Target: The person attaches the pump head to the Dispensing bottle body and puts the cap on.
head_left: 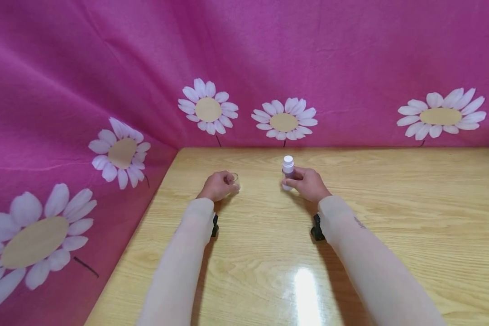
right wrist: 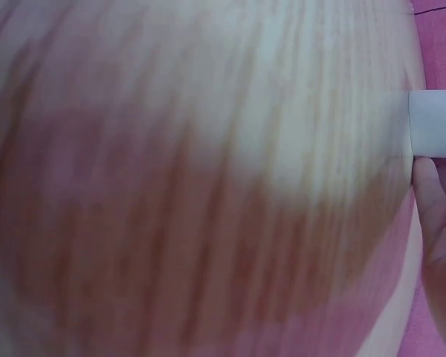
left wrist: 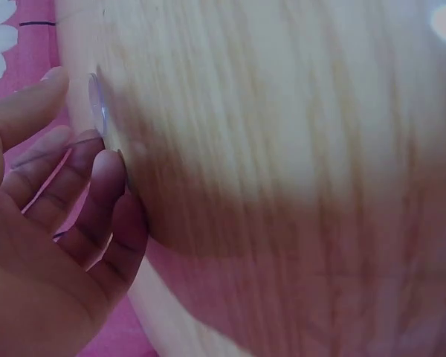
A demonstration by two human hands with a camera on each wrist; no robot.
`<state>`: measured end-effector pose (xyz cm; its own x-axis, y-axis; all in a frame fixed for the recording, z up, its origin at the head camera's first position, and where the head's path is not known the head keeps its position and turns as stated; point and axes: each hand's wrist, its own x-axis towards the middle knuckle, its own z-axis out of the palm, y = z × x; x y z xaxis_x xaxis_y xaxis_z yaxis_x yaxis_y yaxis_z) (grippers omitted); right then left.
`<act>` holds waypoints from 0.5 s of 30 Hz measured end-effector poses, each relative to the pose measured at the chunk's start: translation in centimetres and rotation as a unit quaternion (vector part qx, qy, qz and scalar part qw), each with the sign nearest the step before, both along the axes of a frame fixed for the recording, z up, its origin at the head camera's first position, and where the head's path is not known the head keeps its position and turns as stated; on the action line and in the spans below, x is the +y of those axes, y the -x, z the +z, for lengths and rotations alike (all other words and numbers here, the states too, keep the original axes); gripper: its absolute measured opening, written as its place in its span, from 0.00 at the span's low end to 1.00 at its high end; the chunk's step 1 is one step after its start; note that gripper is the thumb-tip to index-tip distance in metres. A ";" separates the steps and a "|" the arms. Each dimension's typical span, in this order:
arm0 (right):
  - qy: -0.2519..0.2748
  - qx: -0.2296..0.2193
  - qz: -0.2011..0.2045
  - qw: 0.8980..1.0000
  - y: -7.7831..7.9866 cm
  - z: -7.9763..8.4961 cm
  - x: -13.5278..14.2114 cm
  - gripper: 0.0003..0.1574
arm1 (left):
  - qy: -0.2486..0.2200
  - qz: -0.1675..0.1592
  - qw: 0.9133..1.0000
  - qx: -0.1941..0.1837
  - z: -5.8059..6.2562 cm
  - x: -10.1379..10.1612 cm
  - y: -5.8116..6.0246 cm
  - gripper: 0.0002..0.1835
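Note:
My left hand [head_left: 217,186] is at a small clear glass [head_left: 236,184] standing on the wooden table, left of centre. In the left wrist view the thumb and the bent fingers [left wrist: 108,167] lie around the glass, whose round base [left wrist: 97,103] shows between them. To the right, my right hand [head_left: 309,183] grips a slim bottle [head_left: 288,165] with a white cap and a purplish band, thumb in front and fingers behind. The bottle is upright, and the right wrist view shows its white lower part [right wrist: 430,123] at the table, fingertips right beside it.
The light wood table [head_left: 261,253] ends at the back against a magenta cloth [head_left: 350,54] with white daisies. More of this cloth hangs along the left side. A bright light reflection [head_left: 307,294] lies on the near tabletop between the forearms.

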<state>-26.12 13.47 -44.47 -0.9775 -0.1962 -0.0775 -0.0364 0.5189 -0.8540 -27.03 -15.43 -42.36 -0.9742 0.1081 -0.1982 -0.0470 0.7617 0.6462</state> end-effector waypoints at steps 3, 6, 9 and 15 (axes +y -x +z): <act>-0.001 -0.004 -0.001 1.000 -0.1 -0.1 0.2 0.32 | -0.004 0.003 1.000 0.003 -0.3 0.2 0.1 0.18; 0.003 -0.007 -0.002 1.000 -0.1 -0.2 0.4 0.32 | 0.000 0.005 1.000 0.010 -0.4 0.4 0.1 0.18; 0.005 -0.011 -0.004 1.000 -0.1 -0.3 0.4 0.32 | 0.011 0.005 1.000 0.016 -0.3 0.7 0.0 0.19; 0.003 -0.001 -0.004 1.000 0.1 -0.3 0.2 0.32 | 0.037 0.023 0.999 0.027 0.1 1.7 -0.3 0.18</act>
